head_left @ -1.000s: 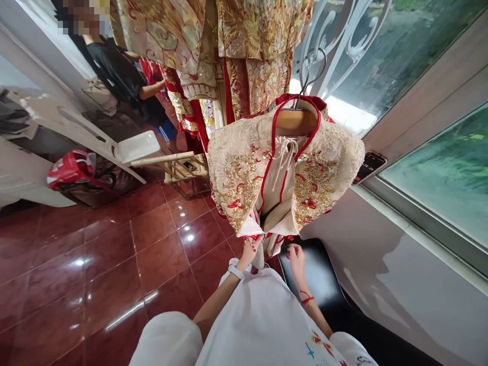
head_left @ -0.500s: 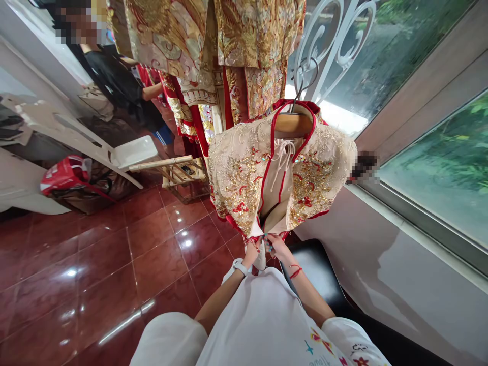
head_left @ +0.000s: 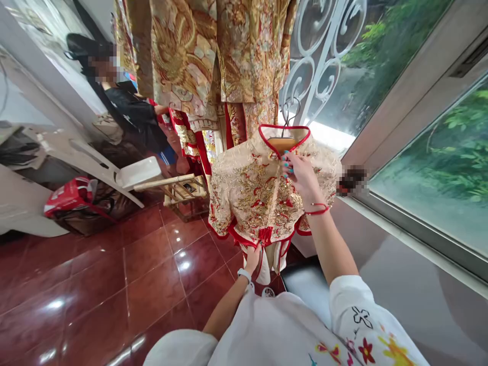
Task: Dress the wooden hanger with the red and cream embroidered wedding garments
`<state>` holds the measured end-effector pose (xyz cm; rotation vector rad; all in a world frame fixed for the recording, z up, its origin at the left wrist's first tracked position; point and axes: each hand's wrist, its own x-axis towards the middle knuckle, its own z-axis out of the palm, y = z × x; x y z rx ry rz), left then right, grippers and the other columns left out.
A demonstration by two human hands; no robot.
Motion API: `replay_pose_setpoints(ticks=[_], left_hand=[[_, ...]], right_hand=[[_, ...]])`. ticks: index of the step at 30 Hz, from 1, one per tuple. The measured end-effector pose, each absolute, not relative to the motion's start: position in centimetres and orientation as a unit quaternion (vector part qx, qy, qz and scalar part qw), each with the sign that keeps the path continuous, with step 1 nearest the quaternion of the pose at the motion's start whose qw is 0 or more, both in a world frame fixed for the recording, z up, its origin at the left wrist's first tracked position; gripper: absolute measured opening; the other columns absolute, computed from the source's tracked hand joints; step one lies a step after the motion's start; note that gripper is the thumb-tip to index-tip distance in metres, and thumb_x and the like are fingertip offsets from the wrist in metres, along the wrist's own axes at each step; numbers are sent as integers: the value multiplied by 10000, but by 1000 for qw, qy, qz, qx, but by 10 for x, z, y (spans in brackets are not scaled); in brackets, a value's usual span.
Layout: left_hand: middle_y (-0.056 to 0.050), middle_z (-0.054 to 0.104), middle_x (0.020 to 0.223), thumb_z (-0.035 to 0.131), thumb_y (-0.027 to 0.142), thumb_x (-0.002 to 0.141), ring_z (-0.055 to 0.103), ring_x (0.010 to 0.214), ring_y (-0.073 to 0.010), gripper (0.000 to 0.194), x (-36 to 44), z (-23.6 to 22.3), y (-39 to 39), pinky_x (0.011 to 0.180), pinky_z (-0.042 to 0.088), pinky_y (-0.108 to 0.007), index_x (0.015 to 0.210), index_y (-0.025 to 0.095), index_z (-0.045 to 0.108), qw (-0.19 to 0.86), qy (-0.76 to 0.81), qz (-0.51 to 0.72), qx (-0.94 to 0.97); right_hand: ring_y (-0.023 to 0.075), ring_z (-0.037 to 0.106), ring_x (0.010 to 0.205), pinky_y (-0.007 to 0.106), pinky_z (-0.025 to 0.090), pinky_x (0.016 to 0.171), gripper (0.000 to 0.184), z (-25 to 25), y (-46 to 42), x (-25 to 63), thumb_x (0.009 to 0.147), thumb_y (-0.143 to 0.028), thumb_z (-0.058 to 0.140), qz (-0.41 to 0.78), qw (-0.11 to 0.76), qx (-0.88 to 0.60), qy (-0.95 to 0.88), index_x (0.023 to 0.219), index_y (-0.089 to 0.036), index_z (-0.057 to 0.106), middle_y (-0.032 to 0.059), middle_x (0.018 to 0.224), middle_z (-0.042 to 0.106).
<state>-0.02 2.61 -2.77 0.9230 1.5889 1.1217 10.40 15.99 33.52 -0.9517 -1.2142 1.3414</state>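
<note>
An embroidered cream jacket (head_left: 247,195) with gold beading and red trim hangs in front of me on a wooden hanger (head_left: 282,144). Its front edges meet along a zipper line from the hem up toward the collar. At the top of that line, just under the collar, my right hand (head_left: 301,175) pinches the zipper pull, which its fingers hide. Down at the red-trimmed hem, my left hand (head_left: 252,258) grips the lower front edge of the jacket. Cream panels with red edging hang below the hem.
Gold and red embroidered garments (head_left: 183,56) hang behind the jacket. A small bamboo rack (head_left: 185,193), a white chair (head_left: 139,172) and a red bag (head_left: 70,195) stand to the left. A black seat (head_left: 307,284) is at lower right, beside the window. A person in black (head_left: 131,114) works farther back.
My right hand came to the hem, then rose to the collar, and the open jacket front closed along the zipper line. My left hand stayed on the hem.
</note>
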Motion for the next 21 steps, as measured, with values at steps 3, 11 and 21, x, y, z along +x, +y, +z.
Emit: replay_pose_setpoints(ticks=[3,11,21], left_hand=[[-18,603,585,705,478,735,591,641,-191,351,-26,-17,14,677,496,-330,591,188,569,500,642,415,407],[-99,675,1214,608,423,869,615,1095,-217,357,-170,128,80,979,477,-335,1133,185,642,141,654,637,383],[27,496,733,443,489,1014,473,768,-124,397,-150,234,199,892,490,-327,760,187,478,157,548,771,284]], right_hand=[[87,444,517,233,385,500,362,313,160,144,900,-503,591,467,513,-427,-580,711,-200,533,-23,631,510],[245,659,983,404,528,861,570,234,214,286,800,-624,643,147,618,-508,-582,1129,-164,710,142,1138,715],[132,478,632,268,417,609,539,239,258,273,829,-670,586,90,696,-499,-509,658,-161,633,-1,613,542]])
